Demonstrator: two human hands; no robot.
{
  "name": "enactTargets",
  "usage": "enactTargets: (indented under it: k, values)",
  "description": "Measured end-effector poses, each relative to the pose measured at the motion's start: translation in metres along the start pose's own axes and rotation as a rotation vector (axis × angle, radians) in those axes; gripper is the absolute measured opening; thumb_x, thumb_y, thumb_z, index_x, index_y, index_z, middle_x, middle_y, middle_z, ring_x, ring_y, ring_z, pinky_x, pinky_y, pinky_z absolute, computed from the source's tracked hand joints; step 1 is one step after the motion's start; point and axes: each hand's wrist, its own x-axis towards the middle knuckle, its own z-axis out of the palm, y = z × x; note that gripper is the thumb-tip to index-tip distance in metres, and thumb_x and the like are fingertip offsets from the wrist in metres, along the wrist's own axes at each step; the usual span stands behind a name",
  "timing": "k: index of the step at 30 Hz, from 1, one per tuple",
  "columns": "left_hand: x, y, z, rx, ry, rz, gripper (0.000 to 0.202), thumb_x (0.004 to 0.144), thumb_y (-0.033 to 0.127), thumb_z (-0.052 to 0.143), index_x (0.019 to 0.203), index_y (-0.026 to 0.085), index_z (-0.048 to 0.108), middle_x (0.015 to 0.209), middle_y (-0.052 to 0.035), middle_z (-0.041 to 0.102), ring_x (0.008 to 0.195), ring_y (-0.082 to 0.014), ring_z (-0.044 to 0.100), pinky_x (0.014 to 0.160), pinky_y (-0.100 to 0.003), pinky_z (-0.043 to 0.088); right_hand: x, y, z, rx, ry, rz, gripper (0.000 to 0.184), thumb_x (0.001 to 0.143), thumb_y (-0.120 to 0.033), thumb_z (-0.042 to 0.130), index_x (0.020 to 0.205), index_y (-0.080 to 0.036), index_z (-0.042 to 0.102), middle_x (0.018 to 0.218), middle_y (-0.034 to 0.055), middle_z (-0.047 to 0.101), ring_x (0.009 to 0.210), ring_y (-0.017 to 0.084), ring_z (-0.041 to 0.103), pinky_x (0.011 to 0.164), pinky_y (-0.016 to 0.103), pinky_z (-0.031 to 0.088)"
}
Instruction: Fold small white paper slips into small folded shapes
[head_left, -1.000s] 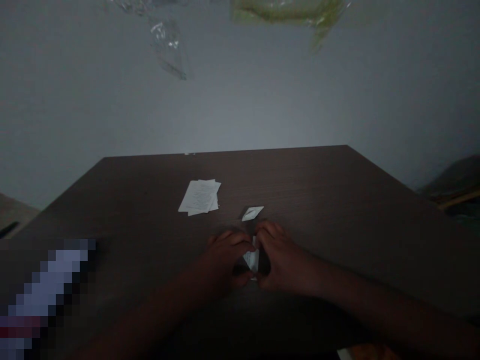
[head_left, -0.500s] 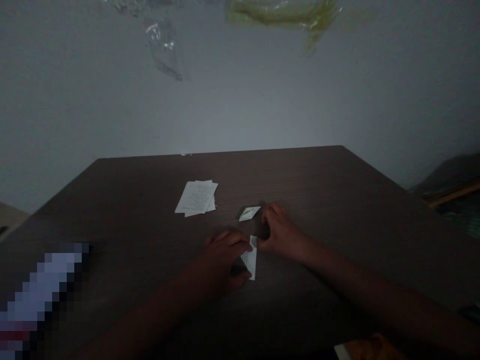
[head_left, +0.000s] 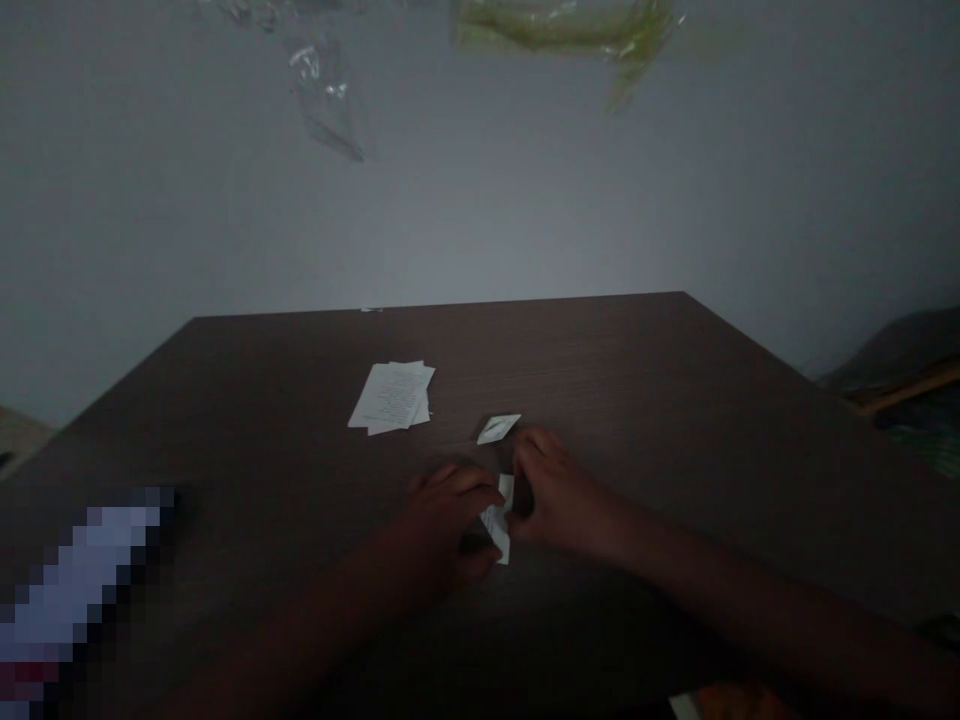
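Note:
A small folded piece of white printed paper (head_left: 496, 520) lies on the dark table in front of me. My left hand (head_left: 454, 515) grips it from the left, fingertips at its upper part and thumb near its lower end. From the right, my right hand (head_left: 544, 490) touches the paper's right edge with the thumb, its fingers curled. Just beyond the hands is another small folded paper (head_left: 499, 429), its flaps slightly raised. Farther back to the left, a loose stack of printed paper sheets (head_left: 394, 395) rests flat.
The brown table (head_left: 600, 360) reaches back to a pale wall (head_left: 480, 200). A pixelated, blurred-out object (head_left: 90, 570) lies at the left. Clear plastic (head_left: 326, 95) and yellowish plastic (head_left: 562, 30) hang on the wall. A dark bulky shape (head_left: 907, 345) stands beyond the right edge.
My right hand has slid toward me along the right edge of the folded paper, its thumb now lower. My left hand stays almost where it was.

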Motion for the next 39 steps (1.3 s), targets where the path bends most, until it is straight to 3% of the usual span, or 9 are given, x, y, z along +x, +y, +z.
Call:
enactTargets:
  k: [5, 10, 14, 20, 33, 39]
  values:
    - [0.0, -0.001, 0.0, -0.011, 0.003, -0.009, 0.053, 0.09, 0.015, 0.088, 0.141, 0.026, 0.078, 0.15, -0.0106, 0.079, 0.142, -0.0414, 0.072, 0.119, -0.063, 0.056, 0.019, 0.026, -0.001, -0.035, 0.117, 0.095, 0.044, 0.078, -0.023, 0.097, 0.093, -0.028, 0.056, 0.111, 0.0085, 0.062, 0.108, 0.034, 0.064, 0.091, 0.048, 0.059]
    - [-0.002, -0.005, 0.003, -0.012, 0.031, 0.043, 0.052, 0.091, 0.011, 0.085, 0.14, 0.024, 0.078, 0.15, -0.0114, 0.08, 0.142, -0.0419, 0.073, 0.119, -0.065, 0.056, 0.019, 0.026, 0.003, -0.008, 0.162, 0.104, 0.036, 0.085, -0.018, 0.087, 0.094, -0.027, 0.053, 0.111, 0.0083, 0.066, 0.108, 0.032, 0.065, 0.095, 0.047, 0.056]
    - [-0.004, -0.016, 0.005, -0.02, 0.043, 0.142, 0.055, 0.094, 0.011, 0.084, 0.146, 0.026, 0.074, 0.153, -0.0127, 0.079, 0.143, -0.0402, 0.072, 0.121, -0.066, 0.056, 0.01, 0.023, -0.002, 0.1, 0.102, -0.053, 0.026, 0.094, -0.015, 0.078, 0.109, -0.027, 0.061, 0.115, 0.0072, 0.072, 0.112, 0.03, 0.068, 0.099, 0.045, 0.055]
    - [-0.011, -0.032, 0.001, -0.176, 0.072, 0.235, 0.058, 0.099, 0.007, 0.074, 0.153, 0.029, 0.07, 0.157, -0.0087, 0.078, 0.149, -0.0309, 0.071, 0.129, -0.054, 0.057, -0.005, 0.022, -0.014, 0.108, -0.093, -0.257, 0.04, 0.093, -0.019, 0.09, 0.129, -0.024, 0.073, 0.133, 0.0104, 0.075, 0.127, 0.033, 0.069, 0.111, 0.048, 0.054]
    - [-0.011, -0.034, 0.009, -0.191, 0.197, 0.143, 0.053, 0.1, 0.017, 0.076, 0.151, 0.03, 0.071, 0.156, -0.0105, 0.078, 0.145, -0.0329, 0.075, 0.127, -0.055, 0.063, -0.012, 0.017, -0.012, 0.168, -0.139, -0.082, 0.027, 0.091, -0.016, 0.095, 0.104, -0.025, 0.073, 0.119, 0.0061, 0.074, 0.122, 0.031, 0.069, 0.105, 0.046, 0.053]
    - [-0.004, -0.038, 0.022, -0.149, 0.282, 0.176, 0.048, 0.098, 0.016, 0.079, 0.144, 0.027, 0.071, 0.143, -0.01, 0.081, 0.133, -0.0322, 0.078, 0.117, -0.051, 0.067, -0.011, 0.02, -0.006, 0.175, -0.102, -0.119, 0.02, 0.098, -0.013, 0.089, 0.101, -0.025, 0.073, 0.113, 0.0044, 0.074, 0.117, 0.029, 0.069, 0.106, 0.047, 0.051]
